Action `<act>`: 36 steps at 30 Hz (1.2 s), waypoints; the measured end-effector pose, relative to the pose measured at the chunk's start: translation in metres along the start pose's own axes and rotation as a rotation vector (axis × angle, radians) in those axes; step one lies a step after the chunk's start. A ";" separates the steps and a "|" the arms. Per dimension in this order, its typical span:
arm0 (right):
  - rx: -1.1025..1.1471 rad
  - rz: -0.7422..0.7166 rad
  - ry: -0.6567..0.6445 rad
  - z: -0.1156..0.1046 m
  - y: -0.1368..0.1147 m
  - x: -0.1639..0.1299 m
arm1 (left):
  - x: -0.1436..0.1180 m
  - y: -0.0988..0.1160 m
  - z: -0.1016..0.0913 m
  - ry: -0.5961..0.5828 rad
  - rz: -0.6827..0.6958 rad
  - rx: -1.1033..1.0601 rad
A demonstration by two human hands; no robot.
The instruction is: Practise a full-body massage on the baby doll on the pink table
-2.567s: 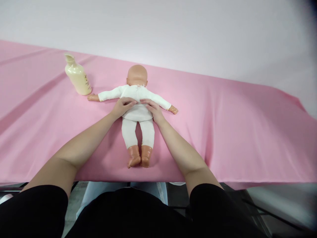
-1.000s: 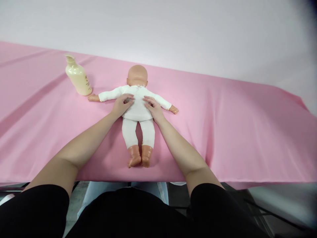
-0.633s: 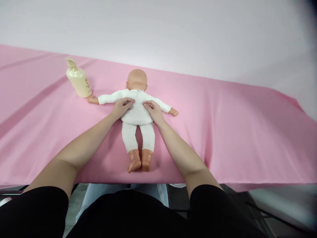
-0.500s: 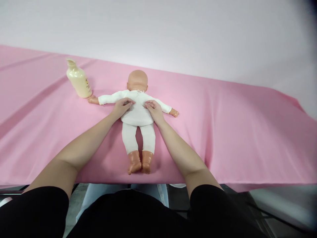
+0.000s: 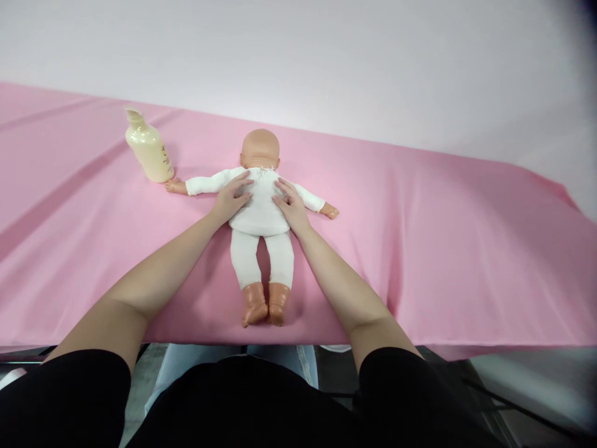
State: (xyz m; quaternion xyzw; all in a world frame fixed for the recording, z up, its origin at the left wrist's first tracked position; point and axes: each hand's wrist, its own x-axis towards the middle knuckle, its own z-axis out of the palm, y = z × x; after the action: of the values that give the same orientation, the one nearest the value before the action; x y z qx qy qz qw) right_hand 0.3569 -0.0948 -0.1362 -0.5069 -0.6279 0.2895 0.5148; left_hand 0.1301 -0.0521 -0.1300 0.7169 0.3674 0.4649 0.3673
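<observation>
A baby doll in a white top and white leggings lies face down, its head away from me and its arms spread to the sides. On the left of its back rests my left hand, fingers apart and touching the cloth. My right hand lies on the right side of the back in the same way, its fingers spread too. Neither hand grips anything. Between them a strip of the white top shows.
A pale yellow pump bottle stands at the left, close to the doll's left-side hand. Pink cloth with folds covers the table. Behind it rises a white wall. The table's front edge runs just past the doll's feet.
The fingers of both hands have opened from a pinch near the middle of the back and now lie spread on it. The doll and the bottle stay in place.
</observation>
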 end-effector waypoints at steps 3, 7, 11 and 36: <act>0.018 0.035 0.000 0.000 0.003 0.002 | 0.000 0.000 0.000 -0.034 -0.018 -0.011; 0.041 0.067 0.002 0.000 0.005 0.003 | -0.001 0.005 0.000 -0.093 -0.003 -0.048; 0.060 0.047 -0.007 0.000 0.006 0.003 | -0.002 0.005 -0.001 -0.082 -0.013 -0.036; 0.122 -0.105 -0.345 -0.006 -0.016 -0.008 | -0.011 0.019 -0.001 -0.253 0.144 0.041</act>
State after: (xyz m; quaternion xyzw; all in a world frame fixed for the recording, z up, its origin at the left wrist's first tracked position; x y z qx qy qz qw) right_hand 0.3568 -0.1088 -0.1231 -0.3842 -0.7137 0.3826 0.4434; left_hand 0.1292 -0.0704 -0.1174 0.8017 0.2753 0.3886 0.3613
